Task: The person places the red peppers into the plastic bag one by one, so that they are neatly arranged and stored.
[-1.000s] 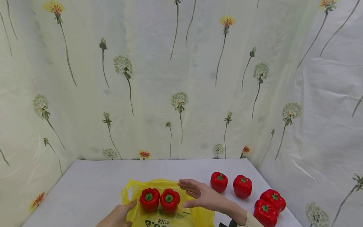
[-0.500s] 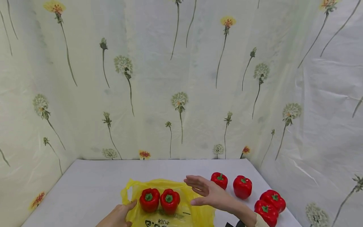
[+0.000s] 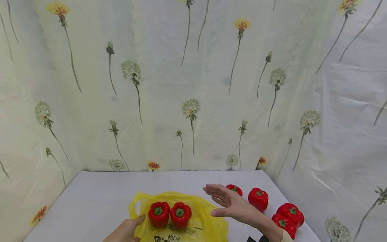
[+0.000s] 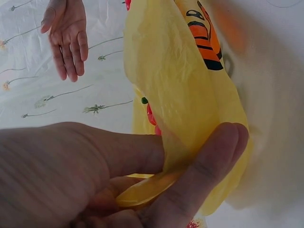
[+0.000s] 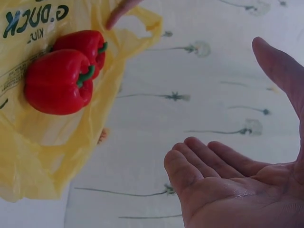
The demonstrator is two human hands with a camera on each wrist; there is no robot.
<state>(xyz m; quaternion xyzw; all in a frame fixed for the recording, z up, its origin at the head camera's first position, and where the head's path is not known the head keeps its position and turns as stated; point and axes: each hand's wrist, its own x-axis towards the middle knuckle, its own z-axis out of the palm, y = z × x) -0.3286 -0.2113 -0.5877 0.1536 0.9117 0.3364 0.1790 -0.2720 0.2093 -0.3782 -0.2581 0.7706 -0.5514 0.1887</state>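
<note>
At the left, the left hand [image 3: 126, 231] pinches the side of a yellow bag [image 3: 216, 228] between thumb and fingers; two red peppers [image 3: 180, 215] sit side by side against its plastic (in it or on it, I cannot tell); next, the right hand [image 3: 232, 205] hovers, fingers straight and thumb spread, partly hiding a third pepper [image 3: 235, 188]; further right, three more peppers [image 3: 258, 199] rest on the white table [image 3: 96, 201]

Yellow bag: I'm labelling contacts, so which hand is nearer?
Left. The left hand pinches the yellow bag on its left; the right hand hovers apart, near its right side.
</note>
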